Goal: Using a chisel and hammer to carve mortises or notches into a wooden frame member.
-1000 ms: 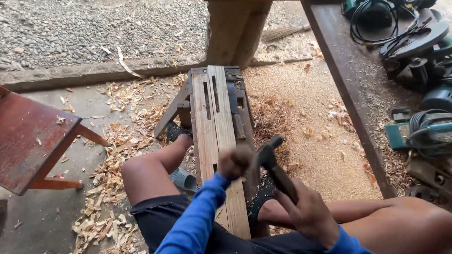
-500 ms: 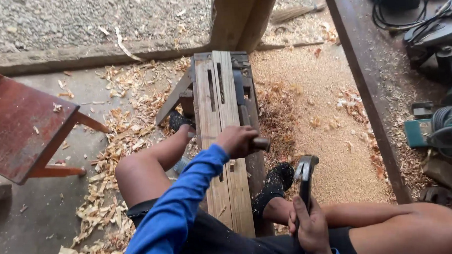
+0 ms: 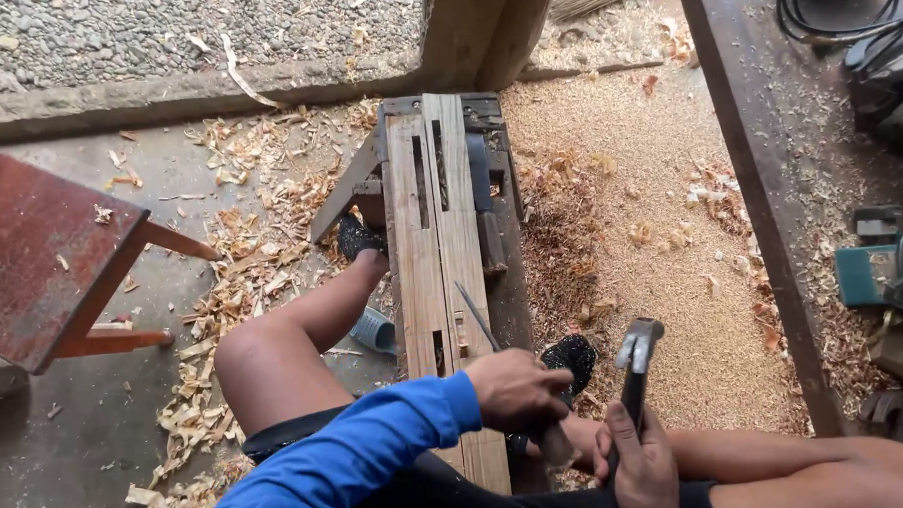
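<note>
I sit astride a low wooden bench (image 3: 506,282) with my legs on either side. On it lie long planks (image 3: 435,214) cut with narrow slots. My left hand (image 3: 516,390), in a blue sleeve, is closed around a chisel (image 3: 477,315). Its thin blade points away from me, over the near part of the planks. My right hand (image 3: 641,466) grips the handle of a claw hammer (image 3: 637,350) held upright, to the right of the bench and just right of the left hand. The hammer head is apart from the chisel.
A red wooden stool (image 3: 41,258) stands at the left. Wood shavings (image 3: 242,261) litter the concrete floor, and sawdust (image 3: 651,227) covers the ground at the right. A dark plank (image 3: 759,173) at the right carries power tools (image 3: 897,268) and cables. A wooden post (image 3: 479,28) rises behind the bench.
My left hand has drawn back along the planks toward my body, with the chisel now showing in it. The hammer has swung from beside the left hand to upright at the right.
</note>
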